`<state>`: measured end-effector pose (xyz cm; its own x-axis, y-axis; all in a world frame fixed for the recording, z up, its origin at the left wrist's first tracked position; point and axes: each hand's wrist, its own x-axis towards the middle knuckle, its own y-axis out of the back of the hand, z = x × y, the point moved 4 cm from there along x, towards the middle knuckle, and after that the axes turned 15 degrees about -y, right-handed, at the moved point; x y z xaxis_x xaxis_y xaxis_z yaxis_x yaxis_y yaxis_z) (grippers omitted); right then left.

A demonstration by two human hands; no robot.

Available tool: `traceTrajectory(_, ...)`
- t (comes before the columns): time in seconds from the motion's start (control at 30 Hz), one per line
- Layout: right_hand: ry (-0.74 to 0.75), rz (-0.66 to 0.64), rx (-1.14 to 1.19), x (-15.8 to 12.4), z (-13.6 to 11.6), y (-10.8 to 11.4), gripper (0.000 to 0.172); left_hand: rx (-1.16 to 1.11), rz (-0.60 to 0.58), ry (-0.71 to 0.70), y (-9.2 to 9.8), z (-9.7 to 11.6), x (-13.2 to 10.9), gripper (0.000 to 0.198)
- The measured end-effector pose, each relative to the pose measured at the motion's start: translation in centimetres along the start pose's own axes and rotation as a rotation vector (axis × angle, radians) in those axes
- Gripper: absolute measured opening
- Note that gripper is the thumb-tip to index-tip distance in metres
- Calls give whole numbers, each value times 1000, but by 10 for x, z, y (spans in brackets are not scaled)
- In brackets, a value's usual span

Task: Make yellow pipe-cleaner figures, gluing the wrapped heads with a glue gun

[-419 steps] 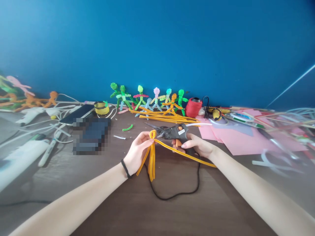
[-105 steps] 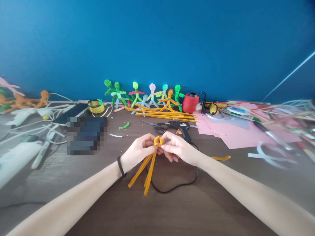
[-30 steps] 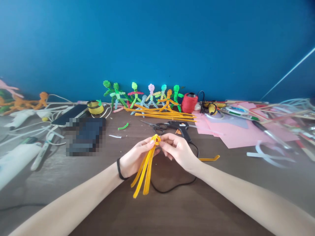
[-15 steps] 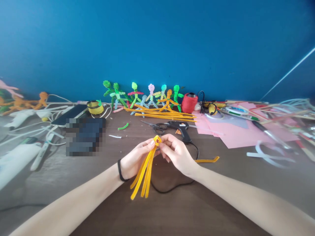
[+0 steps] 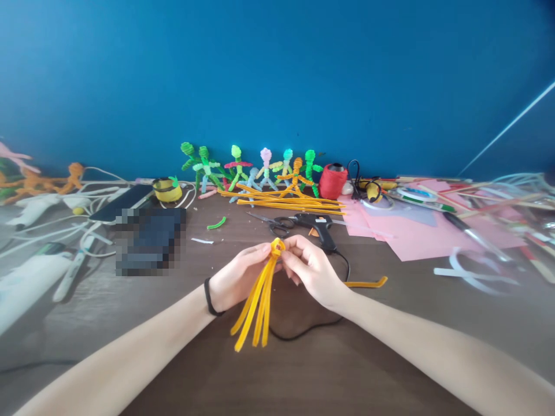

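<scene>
A bundle of yellow pipe cleaners [image 5: 255, 306] hangs between my hands, its loose ends spread downward and its top wound into a small loop. The fingers and thumb of my left hand [image 5: 243, 271] pinch it just below the loop on the left. From the right, my right hand [image 5: 310, 267] grips the loop with thumb and bent fingers. Beyond my hands lie scissors [image 5: 281, 225] and a black glue gun [image 5: 318, 226]. One single yellow pipe cleaner [image 5: 366, 283] rests on the table, partly behind my right forearm.
Several pipe-cleaner figures [image 5: 266, 164] stand along the blue wall, with more yellow pipe cleaners [image 5: 290, 202] before them. A red spool [image 5: 333, 182] is beside them. Pink paper sheets [image 5: 416, 237] spread at right; a phone [image 5: 124, 203] and white cables lie left. The glue gun's cord [image 5: 303, 335] runs beneath my hands.
The looped top has turned slightly and looks rounder and more closed. The hanging ends have swung a little to the right, and my left thumb has shifted left.
</scene>
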<state>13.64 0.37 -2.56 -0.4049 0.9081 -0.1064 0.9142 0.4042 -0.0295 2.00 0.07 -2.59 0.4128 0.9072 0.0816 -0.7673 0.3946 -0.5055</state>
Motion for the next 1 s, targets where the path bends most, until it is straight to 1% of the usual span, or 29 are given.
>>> traceTrajectory(0.07, 10, 14, -7, 1, -1, 2, 20, 22, 119, -19, 8, 3, 3, 15)
traceTrajectory(0.13, 14, 26, -24, 2, -1, 4, 20, 104, 237, -129, 16, 10, 5, 8)
traceTrajectory(0.2, 10, 30, -45, 3, -1, 6, 19, 251, 276, -238, 21, 19, 6, 5)
traceTrajectory(0.3, 5, 20, -73, 3, 0, 7, 18, 533, 214, -300, 22, 30, 6, 9)
traceTrajectory(0.4, 8, 4, -111, 3, -1, 6, 19, 778, 89, -333, 17, 36, 7, 13)
traceTrajectory(0.5, 15, -6, -173, 3, -2, 6, 19, 884, -29, -327, 13, 38, 8, 15)
traceTrajectory(0.63, 36, 3, -228, 4, -4, 7, 17, 989, -94, -314, 14, 40, 9, 15)
traceTrajectory(0.7, 32, -1, -237, 4, -3, 7, 17, 1000, -107, -291, 15, 39, 10, 17)
traceTrajectory(0.8, 20, -12, -252, 5, -1, 7, 17, 930, -109, -232, 15, 37, 10, 18)
traceTrajectory(1.0, 7, -65, -248, 5, -2, 7, 17, 826, -63, -147, 14, 35, 10, 18)
